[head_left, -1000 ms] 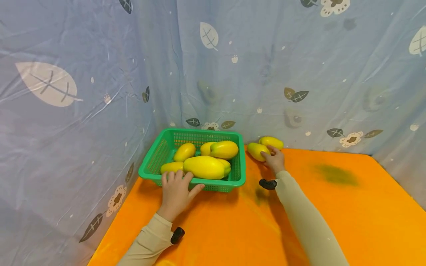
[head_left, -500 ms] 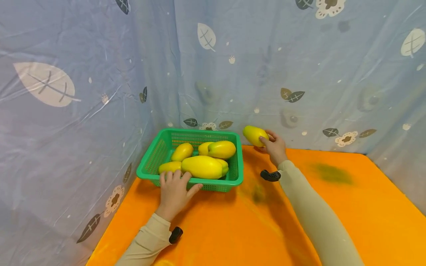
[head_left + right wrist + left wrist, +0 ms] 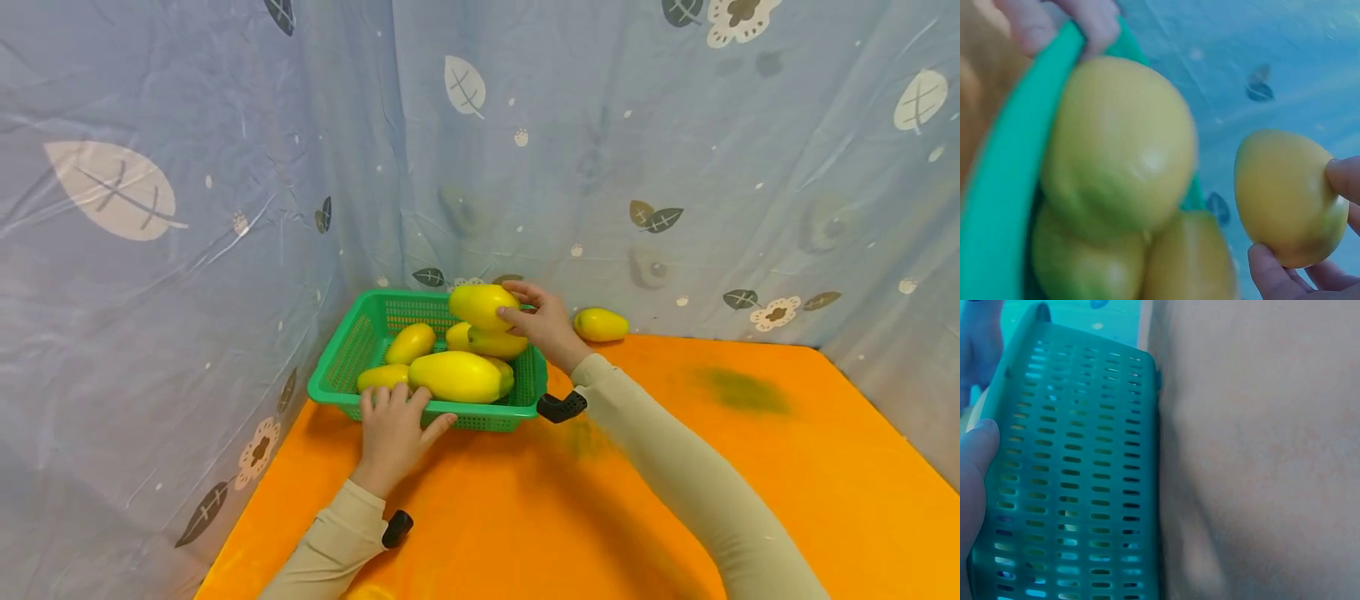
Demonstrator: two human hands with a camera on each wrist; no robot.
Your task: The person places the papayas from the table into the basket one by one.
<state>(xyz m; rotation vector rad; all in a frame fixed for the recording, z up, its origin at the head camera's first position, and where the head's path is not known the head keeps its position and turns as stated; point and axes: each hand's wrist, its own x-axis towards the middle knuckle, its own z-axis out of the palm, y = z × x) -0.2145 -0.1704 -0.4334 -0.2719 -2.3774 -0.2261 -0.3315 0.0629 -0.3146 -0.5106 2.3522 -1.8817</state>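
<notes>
light: bright, even, soft | shadows: faint under basket (image 3: 427, 408) and arms on bench (image 3: 675, 500) | head view: sharp, edges bowed by wide lens | wrist views: close, blurred, tinted blue-green | glare: small highlights on fruit (image 3: 1116, 150)

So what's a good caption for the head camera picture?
Right hand holds a yellow fruit over the green basket.

Green perforated plastic basket (image 3: 352, 354) sits centre-left of frame, hard vs blue patterned cloth backdrop (image 3: 225, 167): no gap behind/left. Inside piled w/ yellow-green oval fruits (image 3: 457, 377); only far-left corner has room. Lone yellow oval fruit (image 3: 600, 324) blocks back edge, centre. Orange worktop (image 3: 787, 483) lower right: wide open approach.
</notes>
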